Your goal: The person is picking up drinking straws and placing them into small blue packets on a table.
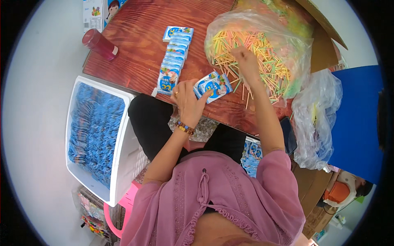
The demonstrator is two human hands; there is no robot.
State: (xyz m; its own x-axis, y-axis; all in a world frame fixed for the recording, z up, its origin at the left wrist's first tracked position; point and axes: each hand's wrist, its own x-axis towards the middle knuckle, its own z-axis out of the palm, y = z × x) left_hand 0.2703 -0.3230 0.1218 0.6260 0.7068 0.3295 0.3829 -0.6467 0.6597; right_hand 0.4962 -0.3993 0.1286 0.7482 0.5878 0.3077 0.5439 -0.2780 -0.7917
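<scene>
My left hand [188, 102] grips a blue-and-white printed packet [213, 87] at the table's near edge, with the thumb across its front. More than one packet may be in that grip; I cannot tell. Over the bag of thin pastel sticks [269, 69], my right hand [247, 64] is closed, its fingertips curled down at the pile. Whatever it pinches is hidden. Left of the held packet, a row of overlapping packets [174, 61] of the same kind runs away from me across the table.
The red-brown wooden table [139, 37] carries a pink-red jar [100, 44] at its far left. A white bin [123, 151] full of blue packets stands to the left. On the right are a crumpled clear bag [318, 119] and a blue panel [357, 123]. More packets [251, 158] lie below the table's edge.
</scene>
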